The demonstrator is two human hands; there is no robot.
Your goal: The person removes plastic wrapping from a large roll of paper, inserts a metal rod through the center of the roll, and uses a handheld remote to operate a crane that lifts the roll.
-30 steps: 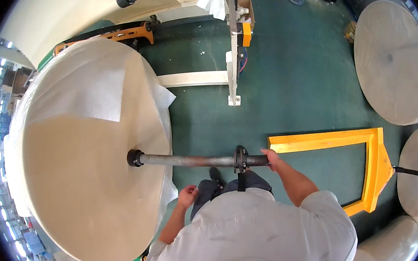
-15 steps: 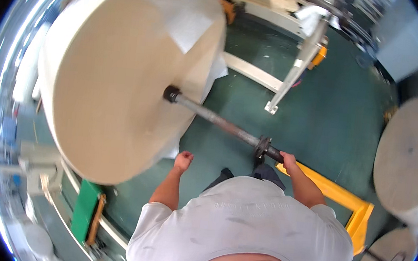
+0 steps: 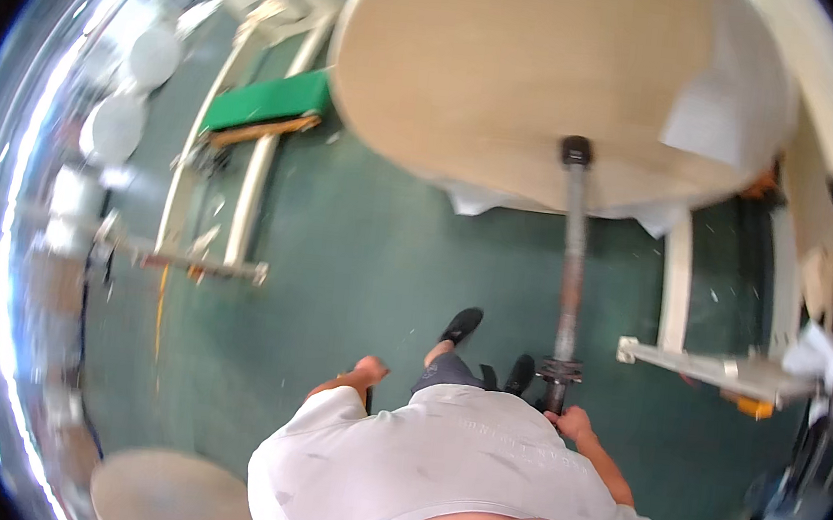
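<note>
My right hand (image 3: 573, 423) is closed round the near end of a long metal shaft (image 3: 573, 255). A dark ringed collar (image 3: 560, 370) sits on the shaft just beyond that hand. The shaft's far end, with a black sleeve (image 3: 576, 151), meets the flat beige face of a huge roll (image 3: 514, 79) ahead of me. Loose white sheet (image 3: 721, 114) hangs over part of that face. At my left side, my left hand (image 3: 371, 368) is curled closed, slightly blurred, with nothing visible in it and touching neither shaft nor roll.
Right of the shaft, a cream metal frame (image 3: 680, 285) stands on the green floor (image 3: 358, 244). Far left is another cream frame (image 3: 254, 194) bearing a green block (image 3: 269, 102). Another round beige roll end (image 3: 173, 492) lies at lower left. White rolls (image 3: 113, 128) stand along the left.
I have turned left, so the roll and shaft now lie straight ahead. My right hand keeps its hold on the shaft end. The yellow bar has left view.
</note>
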